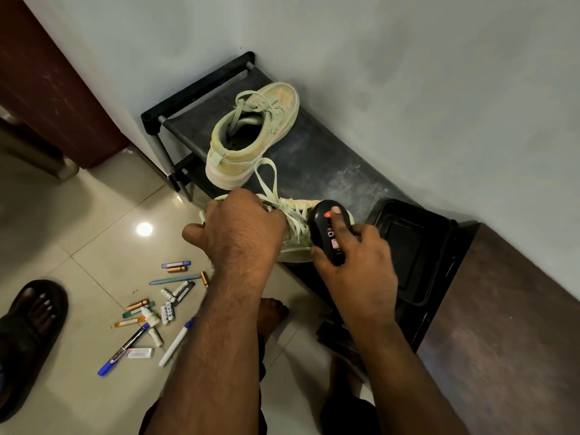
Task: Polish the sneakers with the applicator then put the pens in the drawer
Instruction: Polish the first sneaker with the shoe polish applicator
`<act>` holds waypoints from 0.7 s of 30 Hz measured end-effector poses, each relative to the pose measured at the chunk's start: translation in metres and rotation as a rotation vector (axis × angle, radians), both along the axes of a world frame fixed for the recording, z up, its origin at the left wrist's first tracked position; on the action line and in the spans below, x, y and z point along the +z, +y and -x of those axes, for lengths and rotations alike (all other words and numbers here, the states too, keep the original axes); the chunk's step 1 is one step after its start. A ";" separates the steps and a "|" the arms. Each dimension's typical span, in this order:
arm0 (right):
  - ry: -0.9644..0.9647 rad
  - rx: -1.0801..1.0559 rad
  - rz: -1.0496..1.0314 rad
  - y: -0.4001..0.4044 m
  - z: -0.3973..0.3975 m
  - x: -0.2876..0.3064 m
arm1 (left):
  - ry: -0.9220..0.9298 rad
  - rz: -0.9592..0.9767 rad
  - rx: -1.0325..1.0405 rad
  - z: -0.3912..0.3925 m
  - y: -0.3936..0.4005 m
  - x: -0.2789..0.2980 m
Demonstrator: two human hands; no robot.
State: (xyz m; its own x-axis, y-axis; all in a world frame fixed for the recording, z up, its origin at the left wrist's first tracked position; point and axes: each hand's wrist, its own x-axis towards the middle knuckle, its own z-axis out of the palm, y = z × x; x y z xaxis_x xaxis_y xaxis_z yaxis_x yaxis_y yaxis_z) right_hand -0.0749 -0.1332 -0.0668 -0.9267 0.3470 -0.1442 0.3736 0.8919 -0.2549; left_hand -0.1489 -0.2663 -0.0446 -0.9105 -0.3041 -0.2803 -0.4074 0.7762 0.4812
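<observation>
Left hand (238, 230) grips the near sneaker (295, 233) by its collar at the rack (314, 164) edge; right hand (351, 262) clasps the applicator (329, 230) against the toe. The shoe is probably light and soft-sided: hold the stiffer heel. Pens (150, 315) lie scattered on open floor (94, 246); second sneaker (251, 136) behind.

Both forearms reach forward, left hand (238, 233) curled in a grip, right hand (351, 259) fingers clasped.
</observation>
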 end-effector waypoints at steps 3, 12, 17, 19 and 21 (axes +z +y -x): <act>-0.010 -0.003 -0.038 0.007 0.003 -0.003 | 0.002 -0.008 0.004 0.000 0.000 0.000; -0.049 0.077 -0.086 0.019 0.005 0.001 | 0.011 -0.033 0.014 0.001 0.002 0.001; -0.036 0.047 -0.092 0.032 0.009 0.009 | 0.004 -0.044 0.019 0.001 0.001 0.001; -0.075 0.133 -0.099 0.026 0.009 0.008 | 0.005 -0.041 0.020 0.001 0.001 0.001; -0.099 0.148 -0.122 0.026 0.012 0.006 | 0.007 -0.034 0.021 0.001 0.001 0.002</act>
